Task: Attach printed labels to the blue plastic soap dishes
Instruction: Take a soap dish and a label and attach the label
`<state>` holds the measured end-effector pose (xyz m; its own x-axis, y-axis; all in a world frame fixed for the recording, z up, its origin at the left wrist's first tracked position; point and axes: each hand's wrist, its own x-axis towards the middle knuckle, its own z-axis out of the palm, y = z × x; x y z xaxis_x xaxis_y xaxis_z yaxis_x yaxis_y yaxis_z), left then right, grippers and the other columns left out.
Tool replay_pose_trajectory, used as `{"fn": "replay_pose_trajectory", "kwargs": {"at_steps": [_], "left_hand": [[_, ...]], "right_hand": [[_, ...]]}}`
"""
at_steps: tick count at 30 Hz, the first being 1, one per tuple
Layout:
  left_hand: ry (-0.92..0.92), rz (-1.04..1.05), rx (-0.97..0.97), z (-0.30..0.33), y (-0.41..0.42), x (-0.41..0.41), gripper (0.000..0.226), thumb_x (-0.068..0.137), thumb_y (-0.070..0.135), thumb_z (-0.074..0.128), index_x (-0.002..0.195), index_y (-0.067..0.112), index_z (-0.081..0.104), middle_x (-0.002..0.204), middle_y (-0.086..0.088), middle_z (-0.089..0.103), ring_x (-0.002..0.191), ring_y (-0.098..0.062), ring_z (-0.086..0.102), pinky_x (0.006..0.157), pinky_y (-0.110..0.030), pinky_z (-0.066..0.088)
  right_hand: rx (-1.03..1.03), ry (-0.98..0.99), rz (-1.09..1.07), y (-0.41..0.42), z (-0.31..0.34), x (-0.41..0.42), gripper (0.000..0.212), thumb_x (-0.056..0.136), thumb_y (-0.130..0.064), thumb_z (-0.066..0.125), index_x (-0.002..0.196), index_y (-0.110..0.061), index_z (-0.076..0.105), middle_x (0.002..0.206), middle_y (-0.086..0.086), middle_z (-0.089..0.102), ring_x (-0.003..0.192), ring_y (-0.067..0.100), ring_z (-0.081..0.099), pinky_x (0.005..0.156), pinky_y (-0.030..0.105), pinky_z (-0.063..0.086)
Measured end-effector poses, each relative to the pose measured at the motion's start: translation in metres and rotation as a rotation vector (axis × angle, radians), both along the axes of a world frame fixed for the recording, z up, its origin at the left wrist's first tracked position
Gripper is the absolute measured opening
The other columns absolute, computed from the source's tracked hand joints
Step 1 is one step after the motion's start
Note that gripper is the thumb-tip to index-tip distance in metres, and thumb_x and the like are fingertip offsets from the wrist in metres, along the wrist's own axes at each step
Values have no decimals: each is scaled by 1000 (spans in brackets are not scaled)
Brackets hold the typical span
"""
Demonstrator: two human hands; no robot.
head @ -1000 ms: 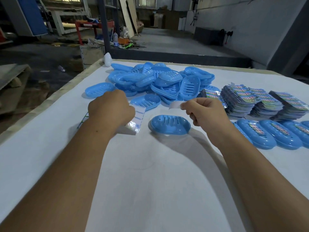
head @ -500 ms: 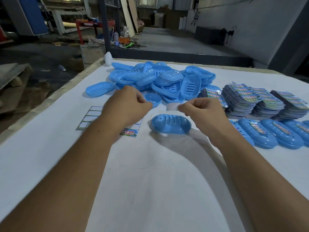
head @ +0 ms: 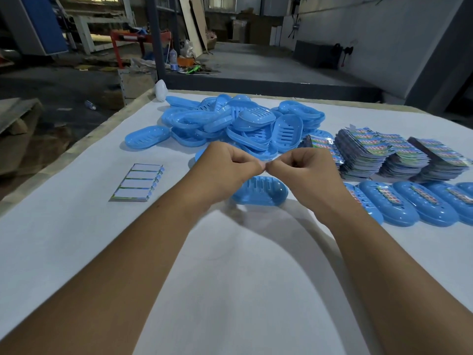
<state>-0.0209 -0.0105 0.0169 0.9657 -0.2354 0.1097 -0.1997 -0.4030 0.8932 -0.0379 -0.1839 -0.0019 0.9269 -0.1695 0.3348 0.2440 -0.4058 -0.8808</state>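
Left hand (head: 225,172) and right hand (head: 304,172) meet fingertip to fingertip, pinching something too small to identify, above one upturned blue soap dish (head: 261,192). Behind it, a heap of unlabelled dishes (head: 238,121). At right, labelled dishes (head: 409,203) in a row, three label stacks (head: 384,152). At left, one backing sheet (head: 139,181).

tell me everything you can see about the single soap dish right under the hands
The soap dish is a light blue oval of glossy moulded plastic with a rounded rim and parallel slots across its middle. It lies flat on the white table cover, long axis running left to right, apart from the pile behind and the labelled row to its right. No label shows on its visible part. The left hand and right hand meet fingertip to fingertip above it and hide its far edge; neither clearly touches it.
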Motion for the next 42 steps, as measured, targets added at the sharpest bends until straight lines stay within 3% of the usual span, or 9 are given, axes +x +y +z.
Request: {"fn": "replay_pose_trajectory", "kwargs": {"at_steps": [7,13,19,23,27,30,33,35,42], "left_hand": [[-14,62,-19,0,4,6,24,83,48,76,67,30,78,51,21,58,47,8,52,60,-23,38],[-8,134,-52,-3,6,10,18,80,45,80,80,27,80,61,28,67,60,17,59,61,-20,39],[33,154,-69,-5,6,14,20,81,39,77,70,22,75,43,21,52,41,7,48,57,-25,37],[57,172,-63,-8,6,19,32,80,37,77,54,21,67,42,18,50,38,3,45,56,-26,36],[67,209,-37,-13,3,21,36,76,46,78,77,10,77,58,8,51,37,-3,37,49,-22,35],[62,193,3,-19,0,21,52,74,49,79,86,-1,72,58,-5,48,38,-11,34,37,-16,29],[88,159,26,-21,-4,23,57,66,47,80,86,-5,71,73,-25,66,59,-18,55,64,-40,59],[77,166,80,-21,-6,23,55,62,49,77,83,-2,72,83,-24,70,63,-23,60,81,-54,60],[56,178,182,-24,-7,26,42,62,44,76,72,3,71,75,-18,71,74,-36,69,83,-55,59]], "right_hand": [[-46,-53,145,-1,0,-1,18,90,-35,78,75,-26,81,51,-18,53,49,3,34,45,13,28],[-26,-5,-91,-9,-2,7,26,89,-34,76,68,-21,77,45,-15,47,44,3,37,47,12,32],[13,63,-52,-6,-1,7,15,83,-41,80,71,-32,80,67,17,67,58,11,47,56,26,39],[55,121,-70,-8,-1,8,21,80,-39,79,71,-21,77,63,5,48,55,15,35,45,24,29],[57,168,-91,-8,-3,9,42,73,-41,77,77,0,70,66,7,48,58,15,36,53,29,32],[83,183,-91,-6,-7,8,41,77,-34,84,69,2,66,47,-5,40,39,9,32,40,15,28],[60,209,-72,-5,-11,9,36,77,-31,85,59,-10,61,41,-10,37,35,7,31,37,14,27],[3,248,-84,-4,-13,13,34,72,-35,86,60,-13,63,46,-5,43,44,12,37,47,20,33],[-90,292,-127,-4,-17,21,30,61,-40,80,58,-17,62,54,2,47,52,14,39,54,30,36]]}}
